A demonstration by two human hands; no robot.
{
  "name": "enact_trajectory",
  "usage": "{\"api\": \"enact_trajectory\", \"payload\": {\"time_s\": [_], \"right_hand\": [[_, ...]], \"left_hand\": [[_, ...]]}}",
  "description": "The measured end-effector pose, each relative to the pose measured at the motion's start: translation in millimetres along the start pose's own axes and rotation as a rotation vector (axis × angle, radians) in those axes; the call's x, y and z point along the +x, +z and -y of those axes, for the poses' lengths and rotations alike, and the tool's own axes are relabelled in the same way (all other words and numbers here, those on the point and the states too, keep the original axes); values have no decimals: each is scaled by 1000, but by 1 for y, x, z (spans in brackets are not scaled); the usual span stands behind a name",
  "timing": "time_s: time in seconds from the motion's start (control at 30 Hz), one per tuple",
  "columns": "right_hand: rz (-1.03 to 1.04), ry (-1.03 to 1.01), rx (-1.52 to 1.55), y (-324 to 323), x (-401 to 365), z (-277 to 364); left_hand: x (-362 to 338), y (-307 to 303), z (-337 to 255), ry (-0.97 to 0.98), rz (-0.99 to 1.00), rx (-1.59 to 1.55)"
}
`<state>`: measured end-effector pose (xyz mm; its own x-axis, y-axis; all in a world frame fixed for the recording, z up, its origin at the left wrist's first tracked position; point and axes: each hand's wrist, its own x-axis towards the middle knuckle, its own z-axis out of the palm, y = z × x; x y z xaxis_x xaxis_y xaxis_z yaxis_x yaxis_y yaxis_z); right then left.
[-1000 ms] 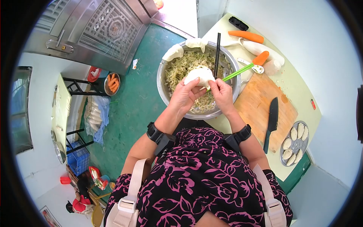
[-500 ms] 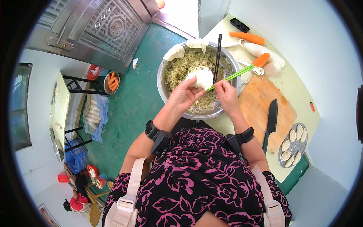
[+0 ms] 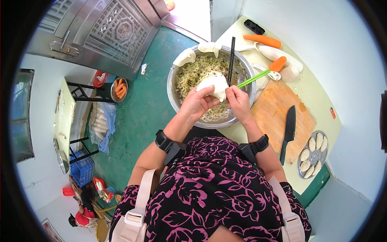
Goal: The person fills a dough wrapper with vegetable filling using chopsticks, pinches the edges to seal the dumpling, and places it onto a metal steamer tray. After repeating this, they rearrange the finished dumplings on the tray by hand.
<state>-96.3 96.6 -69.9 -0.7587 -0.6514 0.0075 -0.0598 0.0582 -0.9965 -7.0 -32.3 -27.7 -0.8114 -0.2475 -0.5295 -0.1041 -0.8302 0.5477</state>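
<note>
My left hand [image 3: 196, 103] cups a round white dough wrapper [image 3: 213, 84] over a steel bowl [image 3: 174, 101] full of shredded green-and-white filling [image 3: 193, 69]. My right hand [image 3: 238, 101] pinches the wrapper's right edge, and a pair of green chopsticks [image 3: 254, 77] runs out from between its fingers toward the right. A black chopstick [image 3: 231, 60] stands tilted in the bowl. Two pieces of white dough [image 3: 184, 56] hang on the bowl's far rim.
On the pale green table [image 3: 318, 92] lie a wooden cutting board [image 3: 278, 115] with a black knife [image 3: 288, 131], a metal steamer plate [image 3: 301, 159] with several dumplings, carrots [image 3: 263, 39], a white radish [image 3: 278, 53] and a spoon. The green floor [image 3: 141, 109] is at left.
The wrapper has been turned slightly between my hands and my right fingers have shifted along its edge; both hands stay over the bowl.
</note>
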Motion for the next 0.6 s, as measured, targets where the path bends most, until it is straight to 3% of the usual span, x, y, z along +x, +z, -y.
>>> {"api": "enact_trajectory", "payload": {"time_s": [0.27, 0.43, 0.6], "right_hand": [[-89, -125, -155, 3, 3, 2], [-125, -156, -276, 6, 3, 11], [-39, -99, -71, 2, -5, 9]], "left_hand": [[1, 2, 0, 118, 47, 55], [4, 10, 4, 248, -77, 116], [13, 1, 6, 204, -57, 45]]}}
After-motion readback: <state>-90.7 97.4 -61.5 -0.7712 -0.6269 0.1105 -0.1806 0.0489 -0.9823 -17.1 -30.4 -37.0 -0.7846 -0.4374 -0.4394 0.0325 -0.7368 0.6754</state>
